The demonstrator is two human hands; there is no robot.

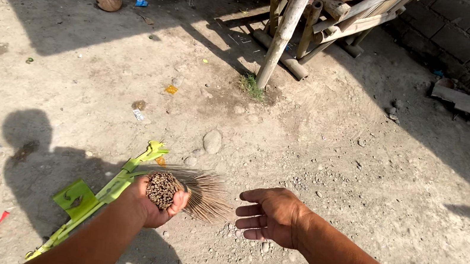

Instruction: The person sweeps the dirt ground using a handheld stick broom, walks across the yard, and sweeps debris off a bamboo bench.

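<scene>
Brown stick bundle (180, 190) clenched in left hand (155, 204); right hand (272, 215) released, empty.

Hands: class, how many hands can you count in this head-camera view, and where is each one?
2. The left hand is low at centre-left, gripping a broom bundle of thin sticks. The right hand hovers open just right of it, above the dirt ground.

Brown-tan stick broom bundle (180, 191), speckled at its cut ends, in the left hand (154, 203). Just left of that hand, a bright green palm frond strip (102, 193). Beyond both hands, grey-beige dirt ground (328, 149) with dark shadows.
</scene>
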